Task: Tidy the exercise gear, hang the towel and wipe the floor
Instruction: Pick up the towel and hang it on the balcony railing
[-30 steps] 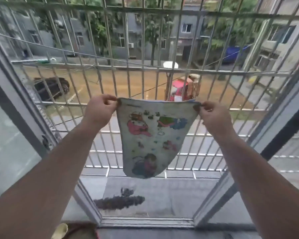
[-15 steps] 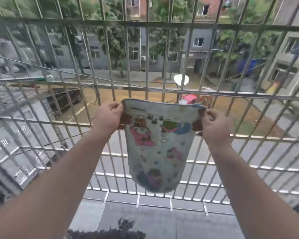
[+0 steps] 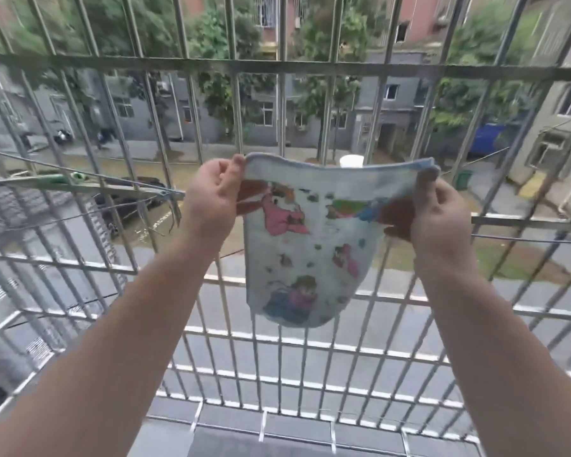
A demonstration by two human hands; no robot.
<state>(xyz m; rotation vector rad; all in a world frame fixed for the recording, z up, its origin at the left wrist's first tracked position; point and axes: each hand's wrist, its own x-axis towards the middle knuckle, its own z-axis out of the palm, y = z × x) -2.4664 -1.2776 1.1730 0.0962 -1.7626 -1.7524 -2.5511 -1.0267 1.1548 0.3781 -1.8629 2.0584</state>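
A small white towel [image 3: 314, 245] with cartoon prints and a blue hem hangs spread between my two hands, in front of the window bars. My left hand [image 3: 211, 199] pinches its top left corner. My right hand [image 3: 442, 212] pinches the top right corner, with fingers behind the cloth. The towel's top edge is stretched nearly level, and its lower part hangs free and narrows downward. It touches no bar that I can see.
A metal window cage [image 3: 310, 69] of vertical and horizontal bars surrounds the space ahead and below. A thin line [image 3: 80, 183] with a green clip runs at the left, at hand height. A street, a dark car and buildings lie far below.
Both hands have pushed the towel forward and upward past the window frame into the cage. My view has lifted; the sill and frame have dropped out of sight.
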